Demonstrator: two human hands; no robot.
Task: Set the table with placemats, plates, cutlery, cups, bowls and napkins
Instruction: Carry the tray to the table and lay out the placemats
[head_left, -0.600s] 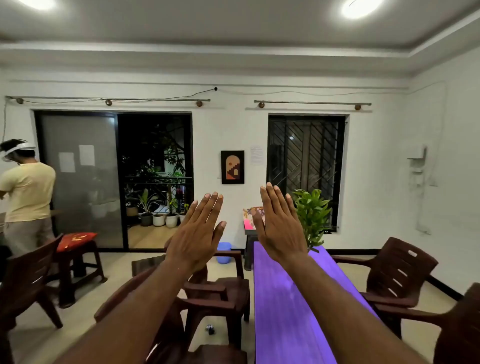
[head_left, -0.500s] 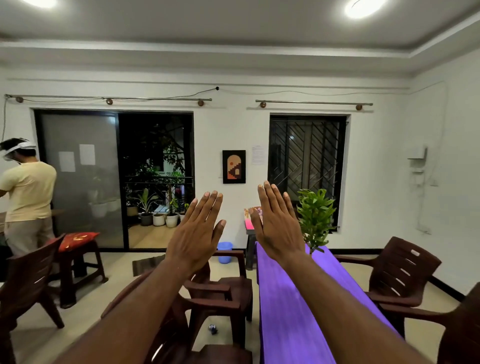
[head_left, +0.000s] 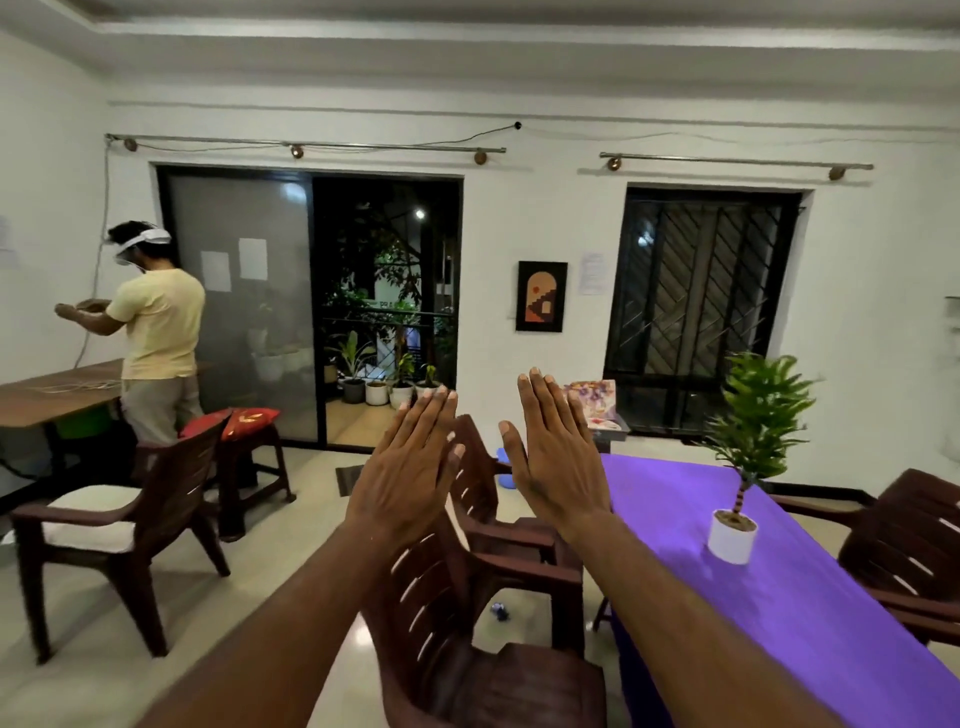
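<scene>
1. The table (head_left: 810, 613), covered by a purple cloth, fills the lower right and runs from the near right corner back toward the far wall; its top carries only one small thing.
2. A sliding glass door (head_left: 311, 312) in the far wall stands half open onto a dark balcony with potted greenery; right of it is a barred window (head_left: 701, 306).
3. A second person (head_left: 156, 332) in a pale yellow shirt and white headset stands at the left, back turned, beside a wooden side table (head_left: 47, 395) at the left wall.
4. Brown plastic chairs: one (head_left: 467, 623) just beside the table's left edge, another (head_left: 498, 493) behind it, one (head_left: 904, 551) at the table's right edge, and one with a white cushion (head_left: 119, 519) standing apart at the left.
5. A stool (head_left: 249, 457) with a red cushion stands near the glass door.
6. The left hand (head_left: 410, 473) is raised in mid-air, back toward the camera, fingers straight and together, holding nothing.
7. The right hand (head_left: 558, 457) is raised just beside it in the same way, flat and spread no wider, holding nothing; the two do not touch.
8. A plant (head_left: 748, 457) in a white pot stands upright near the table's far end, midway across its width.
9. A small framed picture (head_left: 542, 296) hangs between door and window.
</scene>
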